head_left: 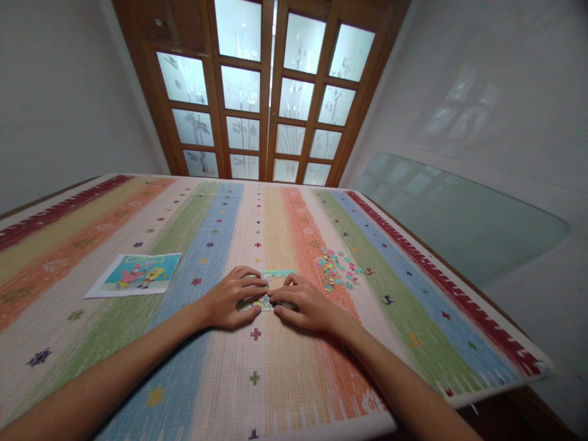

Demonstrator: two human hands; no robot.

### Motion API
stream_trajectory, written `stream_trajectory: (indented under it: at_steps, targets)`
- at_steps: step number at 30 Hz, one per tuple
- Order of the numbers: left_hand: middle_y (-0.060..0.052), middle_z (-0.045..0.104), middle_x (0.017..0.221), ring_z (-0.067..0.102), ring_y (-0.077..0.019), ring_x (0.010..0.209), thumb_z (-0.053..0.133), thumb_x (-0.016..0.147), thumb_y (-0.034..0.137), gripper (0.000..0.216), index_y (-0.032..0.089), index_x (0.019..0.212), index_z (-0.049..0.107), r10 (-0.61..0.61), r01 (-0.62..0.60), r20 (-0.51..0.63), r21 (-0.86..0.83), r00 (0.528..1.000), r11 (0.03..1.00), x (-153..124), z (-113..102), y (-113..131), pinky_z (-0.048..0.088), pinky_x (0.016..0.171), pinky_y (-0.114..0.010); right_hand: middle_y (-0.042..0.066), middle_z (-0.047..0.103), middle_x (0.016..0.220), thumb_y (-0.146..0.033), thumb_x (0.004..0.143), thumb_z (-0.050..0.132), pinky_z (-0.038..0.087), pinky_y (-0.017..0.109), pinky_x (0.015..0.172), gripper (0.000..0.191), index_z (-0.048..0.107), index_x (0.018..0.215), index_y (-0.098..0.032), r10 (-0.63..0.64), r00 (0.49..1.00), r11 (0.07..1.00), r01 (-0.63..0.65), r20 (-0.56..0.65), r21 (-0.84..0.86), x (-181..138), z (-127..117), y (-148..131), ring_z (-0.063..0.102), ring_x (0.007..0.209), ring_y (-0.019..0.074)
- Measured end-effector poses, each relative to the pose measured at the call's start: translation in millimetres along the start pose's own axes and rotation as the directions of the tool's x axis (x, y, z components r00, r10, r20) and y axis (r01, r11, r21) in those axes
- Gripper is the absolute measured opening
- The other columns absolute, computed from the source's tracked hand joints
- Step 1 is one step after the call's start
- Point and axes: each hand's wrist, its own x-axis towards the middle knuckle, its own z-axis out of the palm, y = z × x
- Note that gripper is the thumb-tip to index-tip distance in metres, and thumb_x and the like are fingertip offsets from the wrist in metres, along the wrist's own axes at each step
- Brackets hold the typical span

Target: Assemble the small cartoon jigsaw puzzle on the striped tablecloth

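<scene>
A partly joined jigsaw puzzle [278, 273] lies flat on the striped cloth, its teal top edge and part of its left side showing between my hands. My left hand [235, 298] rests over its left side, fingers curved and thumb apart, fingertips touching the pieces. From the right, my right hand [305, 302] reaches in, its fingers and thumb closed at a jigsaw piece [266, 301] near the middle; the fingertips partly hide it. Loose jigsaw pieces [337, 269] lie in a scattered pile to the right of my right hand.
A printed picture sheet [138, 274] with cartoon figures lies to the left. The striped cloth [257, 380] covers the wide table or bed. Wooden doors with glass panes [243, 86] stand beyond, and a pale glass panel [459, 208] leans at the right wall.
</scene>
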Motion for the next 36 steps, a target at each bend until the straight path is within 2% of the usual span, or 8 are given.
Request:
stream_trajectory:
  at_steps: [6, 8, 11, 15, 20, 24, 30, 36]
  targets:
    - [-0.008, 0.074, 0.12, 0.061, -0.0305, 0.116, 0.064, 0.087, 0.028, 0.037, 0.024, 0.124, 0.069, -0.026, 0.026, 0.019, -0.004, 0.999, 1.0, 1, -1, 3, 0.046, 0.102, -0.052, 0.006, 0.078, 0.113, -0.026, 0.099, 0.056, 0.046, 0.041, 0.095, 0.023, 0.075, 0.11, -0.022, 0.006, 0.998, 0.998, -0.002, -0.066, 0.064, 2, -7, 9, 0.065, 0.097, 0.0201]
    - [-0.007, 0.074, 0.119, 0.061, -0.0299, 0.114, 0.063, 0.089, 0.029, 0.034, 0.024, 0.122, 0.071, -0.038, 0.038, 0.017, -0.002, 0.999, 0.999, 2, 0, 5, 0.046, 0.102, -0.052, 0.008, 0.078, 0.111, -0.028, 0.098, 0.058, 0.046, 0.043, 0.094, 0.022, 0.077, 0.107, -0.022, 0.089, 0.985, 0.996, -0.086, -0.15, 0.024, 0, -14, 21, 0.066, 0.1, 0.0223]
    - [-0.007, 0.075, 0.118, 0.062, -0.0279, 0.111, 0.058, 0.095, 0.029, 0.028, 0.023, 0.119, 0.072, -0.058, 0.058, 0.012, 0.006, 0.998, 0.998, 3, 1, 6, 0.047, 0.101, -0.049, 0.01, 0.076, 0.105, -0.025, 0.096, 0.058, 0.044, 0.046, 0.096, 0.022, 0.079, 0.098, -0.02, 0.203, 0.932, 0.967, -0.239, -0.3, -0.089, -8, -25, 50, 0.064, 0.099, 0.0254]
    - [-0.007, 0.075, 0.118, 0.063, -0.027, 0.109, 0.055, 0.099, 0.029, 0.026, 0.022, 0.117, 0.072, -0.05, 0.05, 0.012, 0.029, 0.999, 0.998, 5, 2, 8, 0.047, 0.1, -0.048, 0.012, 0.073, 0.104, -0.022, 0.095, 0.054, 0.044, 0.046, 0.094, 0.026, 0.079, 0.103, -0.019, 0.341, 0.843, 0.864, -0.455, -0.416, -0.215, -25, -41, 91, 0.06, 0.1, 0.0289]
    - [-0.008, 0.075, 0.118, 0.062, -0.0271, 0.111, 0.053, 0.1, 0.028, 0.027, 0.021, 0.119, 0.071, -0.021, 0.021, -0.008, 0.045, 1.0, 0.999, 4, 2, 8, 0.048, 0.1, -0.048, 0.014, 0.071, 0.113, -0.018, 0.099, 0.044, 0.039, 0.044, 0.097, 0.036, 0.078, 0.112, -0.017, 0.441, 0.798, 0.724, -0.587, -0.411, -0.362, -42, -53, 126, 0.057, 0.106, 0.0287]
    - [-0.007, 0.075, 0.117, 0.062, -0.0273, 0.112, 0.054, 0.1, 0.028, 0.027, 0.022, 0.119, 0.071, -0.022, 0.022, -0.001, 0.05, 1.0, 0.999, 3, 3, 8, 0.048, 0.101, -0.048, 0.013, 0.069, 0.12, -0.023, 0.1, 0.046, 0.038, 0.043, 0.096, 0.035, 0.076, 0.118, -0.02, 0.468, 0.792, 0.706, -0.602, -0.392, -0.373, -44, -52, 140, 0.056, 0.106, 0.0286]
    - [-0.009, 0.075, 0.118, 0.063, -0.0271, 0.111, 0.052, 0.1, 0.026, 0.028, 0.021, 0.121, 0.071, -0.012, 0.012, -0.014, 0.03, 1.0, 0.999, 2, 4, 6, 0.049, 0.1, -0.049, 0.011, 0.064, 0.128, -0.028, 0.099, 0.051, 0.04, 0.043, 0.089, 0.033, 0.076, 0.121, -0.03, 0.508, 0.776, 0.669, -0.629, -0.373, -0.397, -41, -50, 146, 0.052, 0.106, 0.0309]
    - [-0.008, 0.075, 0.118, 0.064, -0.0264, 0.111, 0.052, 0.101, 0.027, 0.03, 0.024, 0.124, 0.071, -0.015, 0.015, -0.019, 0.012, 1.0, 1.0, 2, 4, 5, 0.05, 0.1, -0.049, 0.012, 0.065, 0.123, -0.029, 0.096, 0.054, 0.04, 0.046, 0.093, 0.03, 0.078, 0.114, -0.027, 0.548, 0.756, 0.659, -0.654, -0.358, -0.371, -40, -54, 150, 0.053, 0.108, 0.032]
